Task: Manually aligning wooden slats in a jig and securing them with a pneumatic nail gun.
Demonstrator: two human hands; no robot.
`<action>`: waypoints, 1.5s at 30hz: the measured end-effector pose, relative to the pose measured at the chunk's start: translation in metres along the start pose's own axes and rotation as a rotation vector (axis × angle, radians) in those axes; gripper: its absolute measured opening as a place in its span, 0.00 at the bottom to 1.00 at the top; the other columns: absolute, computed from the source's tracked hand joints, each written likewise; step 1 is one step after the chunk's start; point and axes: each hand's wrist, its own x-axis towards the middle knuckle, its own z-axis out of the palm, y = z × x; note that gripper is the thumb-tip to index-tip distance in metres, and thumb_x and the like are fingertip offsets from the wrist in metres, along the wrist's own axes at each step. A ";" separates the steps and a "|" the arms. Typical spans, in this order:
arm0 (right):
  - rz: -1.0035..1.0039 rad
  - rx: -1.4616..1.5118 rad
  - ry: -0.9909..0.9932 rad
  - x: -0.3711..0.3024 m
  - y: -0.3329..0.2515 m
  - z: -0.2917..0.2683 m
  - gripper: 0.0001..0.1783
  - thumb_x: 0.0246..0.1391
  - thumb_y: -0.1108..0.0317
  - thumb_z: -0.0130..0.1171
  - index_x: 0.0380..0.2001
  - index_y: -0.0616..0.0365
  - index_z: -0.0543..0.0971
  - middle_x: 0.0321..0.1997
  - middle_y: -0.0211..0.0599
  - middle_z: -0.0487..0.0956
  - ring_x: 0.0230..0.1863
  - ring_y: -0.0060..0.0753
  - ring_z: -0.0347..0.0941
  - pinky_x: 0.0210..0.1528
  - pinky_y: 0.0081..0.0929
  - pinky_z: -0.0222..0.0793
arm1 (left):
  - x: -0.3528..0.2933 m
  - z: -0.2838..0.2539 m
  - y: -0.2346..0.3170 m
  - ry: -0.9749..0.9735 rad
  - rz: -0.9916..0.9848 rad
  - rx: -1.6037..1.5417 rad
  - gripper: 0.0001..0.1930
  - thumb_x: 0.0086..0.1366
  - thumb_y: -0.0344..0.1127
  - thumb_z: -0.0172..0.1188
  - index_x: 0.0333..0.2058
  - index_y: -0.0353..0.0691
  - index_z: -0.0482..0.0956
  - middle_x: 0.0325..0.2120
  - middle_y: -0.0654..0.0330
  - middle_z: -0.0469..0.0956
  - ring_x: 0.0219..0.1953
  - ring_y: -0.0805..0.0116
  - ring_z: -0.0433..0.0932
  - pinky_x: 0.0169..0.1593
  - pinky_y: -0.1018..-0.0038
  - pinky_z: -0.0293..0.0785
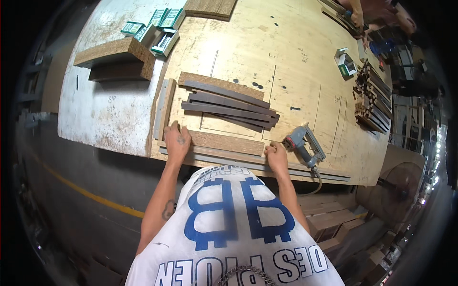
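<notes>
A brown wooden board [224, 142] lies lengthwise along the near edge of the bench, beside a metal rail [257, 165]. My left hand [177, 141] is closed on its left end, near the corner with an upright wooden strip [167, 108]. At the other end, my right hand [276, 156] pinches the board with curled fingers. Just beyond lie several dark narrow strips [229, 108], loosely piled, with another brown board [260, 90] behind them. A grey pneumatic staple gun [304, 142] with a hose rests right of my right hand.
Stacked brown boards [107, 53] sit on the white-topped left section, near green-and-white boxes [164, 42]. More boards [210, 7] lie at the back. On the right are an open box [345, 63] and a pile of strips [373, 102]. Another person's hand [357, 19] works at the far right.
</notes>
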 end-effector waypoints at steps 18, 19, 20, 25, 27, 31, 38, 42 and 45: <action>-0.217 -0.547 0.099 -0.014 -0.028 0.007 0.35 0.50 0.64 0.66 0.61 0.67 0.73 0.56 0.61 0.77 0.57 0.58 0.74 0.59 0.48 0.69 | 0.012 -0.011 0.010 -0.302 -0.492 -0.777 0.26 0.69 0.34 0.52 0.61 0.23 0.70 0.43 0.44 0.84 0.47 0.57 0.84 0.51 0.67 0.79; -0.222 -0.545 0.094 -0.016 -0.036 0.007 0.35 0.50 0.64 0.66 0.61 0.67 0.73 0.56 0.61 0.77 0.57 0.58 0.74 0.59 0.48 0.69 | 0.012 -0.018 0.015 -0.295 -0.493 -0.776 0.26 0.69 0.34 0.52 0.61 0.23 0.70 0.43 0.44 0.84 0.47 0.57 0.84 0.51 0.67 0.79; -0.332 -0.687 0.084 -0.019 -0.044 0.008 0.36 0.49 0.64 0.68 0.61 0.65 0.73 0.59 0.60 0.74 0.61 0.57 0.71 0.61 0.49 0.66 | 0.012 -0.024 0.018 -0.252 -0.537 -0.881 0.24 0.70 0.32 0.50 0.61 0.24 0.69 0.44 0.47 0.83 0.46 0.60 0.84 0.50 0.70 0.80; -0.874 -0.745 -0.082 -0.010 -0.064 0.026 0.33 0.45 0.68 0.68 0.57 0.64 0.73 0.59 0.53 0.72 0.63 0.51 0.66 0.65 0.45 0.60 | 0.011 -0.029 0.002 -0.133 -0.557 -1.014 0.20 0.73 0.29 0.48 0.60 0.25 0.70 0.44 0.49 0.83 0.42 0.65 0.84 0.46 0.75 0.82; -0.926 -0.750 -0.096 0.000 -0.069 0.040 0.33 0.46 0.68 0.67 0.57 0.65 0.73 0.57 0.52 0.73 0.61 0.51 0.67 0.65 0.46 0.59 | 0.014 -0.030 -0.002 -0.104 -0.495 -0.965 0.19 0.75 0.32 0.49 0.59 0.27 0.72 0.43 0.51 0.83 0.41 0.67 0.84 0.46 0.77 0.81; -0.939 -0.911 -0.179 0.010 -0.078 0.051 0.24 0.45 0.69 0.65 0.46 0.69 0.74 0.44 0.50 0.73 0.49 0.52 0.72 0.52 0.46 0.71 | 0.024 -0.026 0.013 -0.030 -0.298 -0.805 0.18 0.76 0.35 0.50 0.55 0.28 0.76 0.42 0.53 0.84 0.41 0.68 0.84 0.46 0.76 0.80; -0.804 -0.972 -0.240 0.005 -0.088 -0.007 0.21 0.43 0.64 0.67 0.37 0.66 0.72 0.38 0.52 0.72 0.43 0.57 0.74 0.39 0.47 0.76 | 0.054 -0.022 0.054 0.076 0.205 -0.376 0.17 0.70 0.35 0.51 0.49 0.29 0.79 0.40 0.39 0.83 0.42 0.38 0.80 0.50 0.55 0.76; -0.827 -0.944 -0.199 0.005 -0.104 -0.045 0.25 0.45 0.61 0.68 0.43 0.66 0.73 0.41 0.53 0.74 0.44 0.57 0.75 0.42 0.48 0.75 | 0.079 -0.009 0.074 -0.040 0.389 -0.215 0.18 0.68 0.32 0.49 0.51 0.27 0.78 0.48 0.37 0.80 0.53 0.38 0.76 0.60 0.54 0.71; -0.749 -0.843 -0.100 0.011 -0.121 -0.075 0.28 0.43 0.58 0.70 0.43 0.64 0.72 0.43 0.53 0.73 0.46 0.56 0.73 0.40 0.49 0.73 | 0.092 0.025 0.081 -0.144 0.474 0.058 0.25 0.71 0.40 0.52 0.61 0.32 0.72 0.63 0.41 0.69 0.68 0.45 0.64 0.71 0.53 0.59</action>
